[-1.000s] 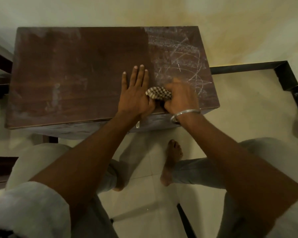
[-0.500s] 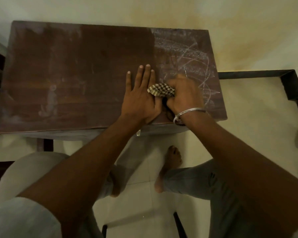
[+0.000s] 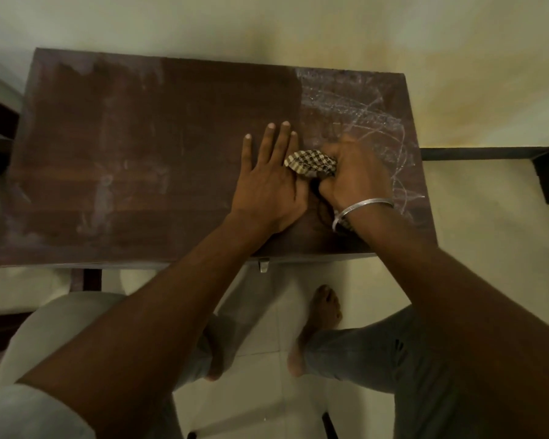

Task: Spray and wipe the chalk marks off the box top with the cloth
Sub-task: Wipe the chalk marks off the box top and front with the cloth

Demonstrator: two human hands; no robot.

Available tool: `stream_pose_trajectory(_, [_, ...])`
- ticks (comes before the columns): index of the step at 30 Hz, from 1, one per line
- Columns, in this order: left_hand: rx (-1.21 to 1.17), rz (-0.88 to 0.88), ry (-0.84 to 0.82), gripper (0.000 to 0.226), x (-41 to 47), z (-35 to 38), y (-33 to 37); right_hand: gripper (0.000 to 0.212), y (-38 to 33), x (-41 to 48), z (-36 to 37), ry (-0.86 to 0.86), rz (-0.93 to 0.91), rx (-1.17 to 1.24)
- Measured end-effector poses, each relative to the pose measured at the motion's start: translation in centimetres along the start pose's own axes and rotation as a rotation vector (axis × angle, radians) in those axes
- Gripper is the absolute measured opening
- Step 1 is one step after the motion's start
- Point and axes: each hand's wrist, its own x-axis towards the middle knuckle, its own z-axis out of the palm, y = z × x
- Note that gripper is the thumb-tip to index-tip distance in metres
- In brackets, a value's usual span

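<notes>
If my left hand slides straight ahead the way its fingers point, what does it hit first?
Nothing, it seems: ahead of the left hand lies only bare box top up to its far edge. The cloth and chalk marks sit to its right.

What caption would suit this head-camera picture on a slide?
Right hand rubs a checked cloth toward chalk marks on the brown box top; left hand lies flat.

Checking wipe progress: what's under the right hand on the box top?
The right hand grips the bunched checkered cloth against the box top. Chalk marks show beyond and right of it. Whether chalk remains under hand and cloth is hidden.
</notes>
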Motion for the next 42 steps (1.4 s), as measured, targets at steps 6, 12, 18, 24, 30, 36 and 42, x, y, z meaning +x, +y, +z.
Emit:
stream_pose_trajectory(6, [0.014,0.000,0.033,0.078,1.3,0.0,-0.8,0.027,-1.0,5.3,0.4,0.047,0.020,-0.005])
stream_pose_trajectory(12, [0.050,-0.031,0.000,0.073,3.0,-0.4,-2.2,0.029,-0.3,4.5,0.7,0.031,-0.024,-0.022])
stream_pose_trajectory(18, [0.083,-0.060,-0.005,0.074,4.5,-0.2,-2.6,0.034,-1.1,9.4,1.1,0.070,0.030,0.032])
stream_pose_trajectory(24, [0.068,-0.061,0.006,0.075,5.3,-0.5,-2.9,0.031,-0.6,7.8,0.9,0.075,-0.013,0.007])
stream_pose_trajectory(30, [0.066,-0.092,-0.023,0.077,6.2,-1.0,-2.8,0.034,-1.8,13.5,0.8,0.094,0.037,-0.028])
stream_pose_trajectory(36, [0.059,-0.088,-0.020,0.079,7.2,-1.1,-3.1,0.036,-1.1,11.6,1.1,0.112,0.008,0.004])
stream_pose_trajectory(42, [0.051,-0.108,-0.034,0.081,7.8,-1.2,-2.9,0.036,-2.3,16.3,1.5,0.147,0.051,-0.027])
